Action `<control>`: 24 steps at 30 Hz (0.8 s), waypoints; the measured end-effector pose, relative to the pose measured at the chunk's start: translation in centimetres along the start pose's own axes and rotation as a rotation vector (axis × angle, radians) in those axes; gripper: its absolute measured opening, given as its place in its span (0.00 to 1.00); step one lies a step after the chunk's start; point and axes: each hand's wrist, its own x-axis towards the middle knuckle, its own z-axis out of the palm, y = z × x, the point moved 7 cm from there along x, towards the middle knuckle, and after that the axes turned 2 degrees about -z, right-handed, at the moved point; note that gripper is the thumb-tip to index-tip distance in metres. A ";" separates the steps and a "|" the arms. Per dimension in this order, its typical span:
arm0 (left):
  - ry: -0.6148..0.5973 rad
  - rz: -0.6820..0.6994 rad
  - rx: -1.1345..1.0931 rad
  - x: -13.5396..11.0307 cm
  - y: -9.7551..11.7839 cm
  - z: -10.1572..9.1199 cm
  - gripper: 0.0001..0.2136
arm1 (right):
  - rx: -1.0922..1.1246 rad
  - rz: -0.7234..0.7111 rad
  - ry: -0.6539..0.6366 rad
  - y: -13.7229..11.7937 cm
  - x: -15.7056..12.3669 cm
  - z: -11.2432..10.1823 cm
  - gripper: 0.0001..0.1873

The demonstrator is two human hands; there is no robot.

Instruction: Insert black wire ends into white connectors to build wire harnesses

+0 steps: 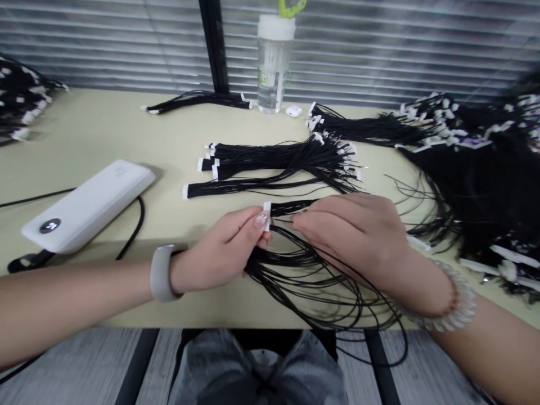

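My left hand pinches a small white connector at the end of a bundle of thin black wires. The wires loop down past the table's front edge. My right hand is closed over the same wires just right of the connector, fingertips nearly touching the left thumb. A grey band sits on my left wrist, a bead bracelet on my right.
Sorted black wire bundles with white connectors lie on the beige table behind my hands. A large tangled heap fills the right. A white power bank lies left, a water bottle and earbud case at the back.
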 end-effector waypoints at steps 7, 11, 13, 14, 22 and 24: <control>-0.054 0.044 0.100 -0.1 0.5 0.2 0.16 | -0.070 -0.095 -0.045 -0.5 0.5 0.1 0.14; -0.087 0.093 0.139 -0.2 0.8 0.4 0.16 | -0.064 -0.117 -0.048 -0.8 0.4 0.4 0.15; -0.068 0.091 0.133 -0.2 0.7 0.3 0.16 | -0.067 -0.094 -0.052 -0.4 0.4 0.6 0.13; -0.056 0.083 0.128 -0.1 0.5 0.3 0.16 | -0.071 -0.071 -0.058 -0.1 0.3 0.8 0.12; 0.209 -0.047 0.037 0.0 -1.1 -1.2 0.17 | -0.058 0.360 -0.002 5.1 -0.2 -1.2 0.28; 0.284 -0.057 0.025 -0.1 -1.3 -1.7 0.17 | 0.014 0.478 -0.080 6.3 -0.7 -1.4 0.27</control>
